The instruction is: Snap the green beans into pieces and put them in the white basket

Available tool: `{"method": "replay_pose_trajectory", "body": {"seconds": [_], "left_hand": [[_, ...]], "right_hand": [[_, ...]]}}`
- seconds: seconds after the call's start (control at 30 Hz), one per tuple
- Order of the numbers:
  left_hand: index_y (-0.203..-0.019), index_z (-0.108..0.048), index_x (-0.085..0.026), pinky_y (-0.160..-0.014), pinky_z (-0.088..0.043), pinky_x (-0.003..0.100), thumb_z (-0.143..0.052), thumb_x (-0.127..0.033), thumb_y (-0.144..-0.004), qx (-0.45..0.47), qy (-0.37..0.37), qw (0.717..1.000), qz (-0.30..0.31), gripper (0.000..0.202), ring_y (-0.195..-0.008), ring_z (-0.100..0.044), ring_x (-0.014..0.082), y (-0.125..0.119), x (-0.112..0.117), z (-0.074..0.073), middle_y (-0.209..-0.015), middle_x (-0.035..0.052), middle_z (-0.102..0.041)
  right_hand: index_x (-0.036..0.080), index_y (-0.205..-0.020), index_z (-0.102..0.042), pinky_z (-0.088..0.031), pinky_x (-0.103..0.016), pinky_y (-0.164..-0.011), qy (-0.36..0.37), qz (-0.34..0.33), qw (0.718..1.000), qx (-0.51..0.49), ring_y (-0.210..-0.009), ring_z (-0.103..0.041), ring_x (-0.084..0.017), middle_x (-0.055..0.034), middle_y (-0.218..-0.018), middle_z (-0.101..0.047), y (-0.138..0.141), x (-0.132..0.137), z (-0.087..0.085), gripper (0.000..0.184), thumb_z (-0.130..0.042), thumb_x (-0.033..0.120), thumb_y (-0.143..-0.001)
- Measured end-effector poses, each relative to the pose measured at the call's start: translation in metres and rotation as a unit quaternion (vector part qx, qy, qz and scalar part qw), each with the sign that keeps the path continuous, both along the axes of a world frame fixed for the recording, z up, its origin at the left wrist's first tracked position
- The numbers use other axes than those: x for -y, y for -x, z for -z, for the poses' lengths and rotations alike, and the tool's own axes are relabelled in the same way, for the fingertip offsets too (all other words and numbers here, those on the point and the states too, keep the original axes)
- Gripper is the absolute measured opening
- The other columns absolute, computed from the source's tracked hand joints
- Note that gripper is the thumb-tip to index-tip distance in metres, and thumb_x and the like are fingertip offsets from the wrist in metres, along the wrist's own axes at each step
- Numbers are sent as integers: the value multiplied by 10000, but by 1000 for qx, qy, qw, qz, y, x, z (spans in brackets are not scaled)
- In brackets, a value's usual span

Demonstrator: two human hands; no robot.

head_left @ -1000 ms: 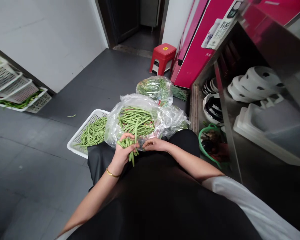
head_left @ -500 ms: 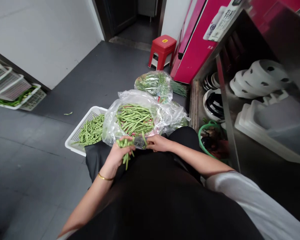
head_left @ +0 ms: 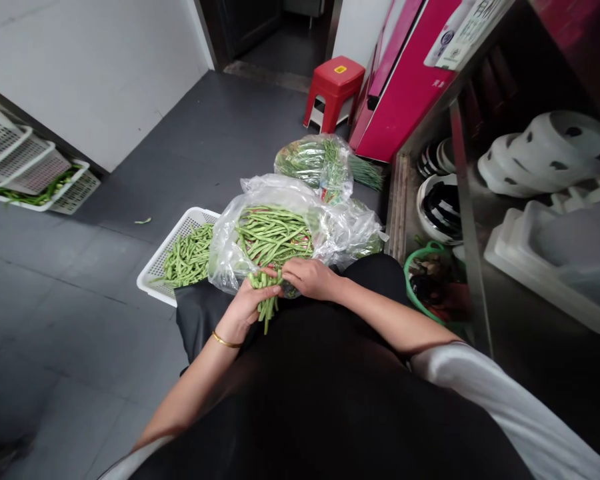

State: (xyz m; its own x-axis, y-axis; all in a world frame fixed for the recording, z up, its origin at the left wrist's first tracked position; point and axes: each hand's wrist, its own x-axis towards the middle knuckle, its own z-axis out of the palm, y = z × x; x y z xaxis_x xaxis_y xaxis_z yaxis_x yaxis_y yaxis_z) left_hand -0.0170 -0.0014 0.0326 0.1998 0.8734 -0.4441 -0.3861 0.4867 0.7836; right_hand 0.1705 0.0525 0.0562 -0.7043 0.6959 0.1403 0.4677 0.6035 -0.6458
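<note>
At the near rim of the clear plastic bag (head_left: 225, 233), grips a bunch of green beans (head_left: 267, 307) in the left hand (head_left: 250, 303), closed round the middle, with bean ends sticking out above and below. Has brought the right hand (head_left: 313, 277) up against that bunch, after holding it apart half a second ago with a bean at the fingertips; curls those fingers in close to the bean tops, but cannot tell whether pinching one or only touching. Keeps the loose pile of long beans (head_left: 275, 233) in the bag's open mouth, much as before, and the white basket (head_left: 153, 267) just left of the bag, with more beans (head_left: 190, 257) heaped inside. Shows grey floor (head_left: 80, 300) around the bag, seamed, with a stray bean piece (head_left: 143, 221) lying to the bag's left, past the basket. Just behind the bag, shows a second bag (head_left: 313, 160) of thin green stalks; farther behind it, a red stool (head_left: 337, 77) beside a pink cabinet (head_left: 405, 87). Right of the bag, shows a green-rimmed basket (head_left: 411, 280) and a metal rack (head_left: 466, 200) bearing white tubs (head_left: 540, 273). Well left of the bag, shows stacked white crates (head_left: 35, 173) along a pale wall (head_left: 90, 73).
</note>
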Motion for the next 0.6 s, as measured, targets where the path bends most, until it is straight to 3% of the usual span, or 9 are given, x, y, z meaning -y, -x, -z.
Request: {"method": "replay_pose_trajectory", "body": {"seconds": [0.1, 0.17, 0.2, 0.27, 0.33, 0.37, 0.43, 0.5, 0.6], "left_hand": [[-875, -567, -167, -480, -430, 209, -777, -234, -598, -21, -16, 1000, -8, 353, -491, -553, 109, 2, 1, -1, -600, -15, -610], [-845, -584, -165, -529, -450, 216, -788, -213, -584, -65, -63, 996, -7, 335, -549, -572, 113, 6, 4, -8, -654, -6, -624], [-831, -598, -160, -562, -461, 221, -795, -192, -571, -86, -93, 992, 7, 328, -590, -583, 119, 8, 6, -13, -688, 3, -630], [-823, -625, -150, -607, -474, 233, -796, -169, -568, -101, -142, 984, 49, 307, -650, -592, 132, 16, 11, -25, -742, 25, -635], [-818, -631, -151, -581, -479, 242, -791, -190, -577, -69, -163, 983, 53, 292, -635, -589, 137, 30, 12, -35, -747, 35, -634], [-821, -624, -161, -548, -477, 242, -790, -215, -578, -45, -166, 985, 20, 300, -610, -586, 138, 41, 10, -37, -731, 31, -630], [-853, -603, -188, -482, -466, 233, -785, -250, -575, -12, -158, 983, -95, 338, -565, -578, 137, 73, 0, -36, -687, 12, -615], [-932, -587, -200, -462, -467, 218, -762, -213, -591, -20, -113, 970, -214, 383, -543, -571, 129, 114, -20, -25, -652, -4, -604], [-867, -579, -125, -400, -429, 189, -680, -112, -661, -51, 46, 956, -285, 230, -459, -527, 94, 176, -64, 6, -649, 30, -620]], "right_hand": [[181, -710, -484, -411, -253, -674, 48, -49, 997, -24, -729, -523, -140, -38, -719, -538, 6, 2, 1, 268, -388, 319, -919], [189, -692, -437, -428, -242, -595, 188, -39, 979, -73, -606, -503, -116, 5, -622, -472, 12, 11, 1, 302, -378, 379, -919], [195, -697, -414, -431, -233, -539, 284, -38, 952, -107, -525, -472, -101, 35, -568, -417, 14, 16, 1, 319, -365, 419, -919], [204, -712, -382, -426, -222, -437, 474, -66, 861, -174, -398, -389, -75, 85, -505, -311, 16, 25, 2, 360, -371, 513, -896], [204, -716, -380, -430, -226, -386, 588, -90, 776, -209, -348, -346, -61, 109, -489, -270, 14, 28, 5, 395, -446, 572, -843], [198, -710, -390, -435, -225, -380, 609, -84, 760, -212, -344, -350, -56, 113, -486, -279, 13, 27, 8, 404, -494, 574, -816], [184, -696, -419, -441, -213, -386, 604, -36, 771, -198, -357, -384, -52, 109, -480, -319, 8, 22, 16, 403, -553, 552, -791], [174, -691, -437, -441, -204, -396, 580, 31, 795, -176, -369, -407, -53, 104, -469, -349, 3, 17, 26, 400, -561, 542, -789], [176, -694, -444, -431, -208, -394, 570, 89, 803, -148, -360, -404, -60, 108, -440, -352, -1, 19, 41, 415, -546, 570, -778]]}}
